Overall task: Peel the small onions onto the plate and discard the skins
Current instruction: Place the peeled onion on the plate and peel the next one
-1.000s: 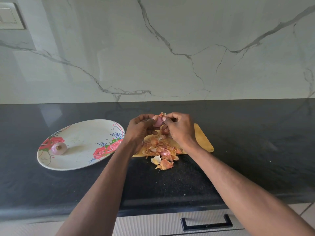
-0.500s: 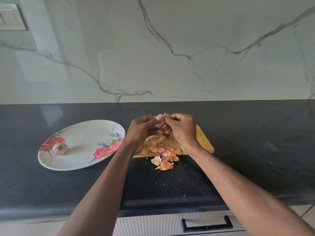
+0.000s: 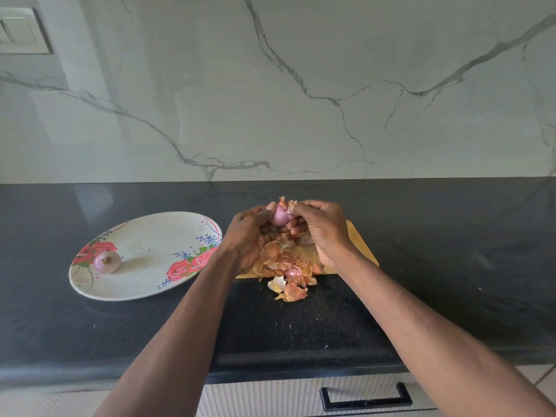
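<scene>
At 10 o'clock, high on the marble wall, a pale switch plate sits at the frame's left edge; no lettering on it can be read. Below, at 9 o'clock on the black countertop, lies an oval white plate printed with red roses and blue sprigs, and 1 peeled onion rests near its left rim, cut end up. No brand or writing shows on the plate.

Just right of the plate, near centre, the left hand curls its fingers around a small pink onion, cradling it from the left and below. The right hand meets it from the right, thumb and forefinger pinching a flap of dry skin at the onion's top. Both hands hover above a wooden cutting board, hiding most of its middle and far edge; only its right corner and near strip show.

A heap of orange-brown onion skins covers the board's near side at 6 o'clock from the hands and spills off the edge onto the countertop, where a pale curled piece and an orange piece lie. Both forearms cross the counter's front edge. At 5 o'clock, under the counter, a ribbed white drawer carries a black handle
</scene>
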